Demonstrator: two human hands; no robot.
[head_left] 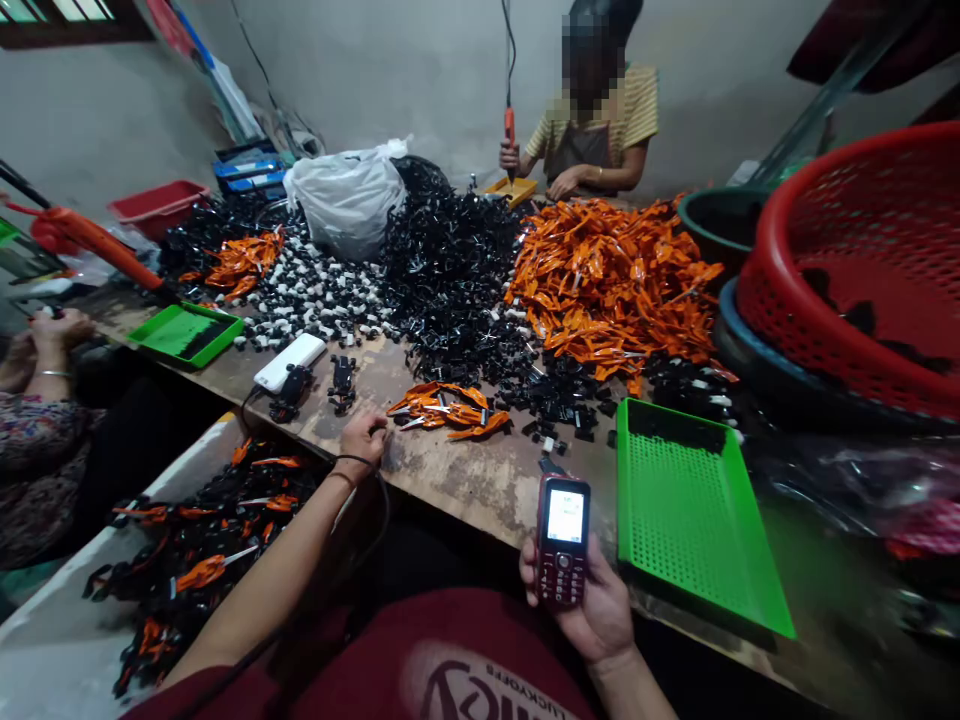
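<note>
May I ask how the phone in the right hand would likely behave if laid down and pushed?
The phone is probably stiff, as its casing looks like hard plastic. Its straight sides suggest sliding rather than rolling.

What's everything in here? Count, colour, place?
Bench: one, brown, centre
Orange parts: uncountable, orange, right; fewer left, front
Black parts: uncountable, black, centre
Small pieces: uncountable, white and black, left
Bag: one, white, rear
Trays: two green, right and left; one yellow, rear
Device: one, white, left
Basket: one, red, right
Basins: two, blue and green, right
Tub: one, red, left
Bin: one, white, lower left
Tools: two, orange, left and rear
People: two, left and rear
Phone: one, dark red, front
Right hand: one, bare, holding phone
Left hand: one, bare, near orange parts
</note>
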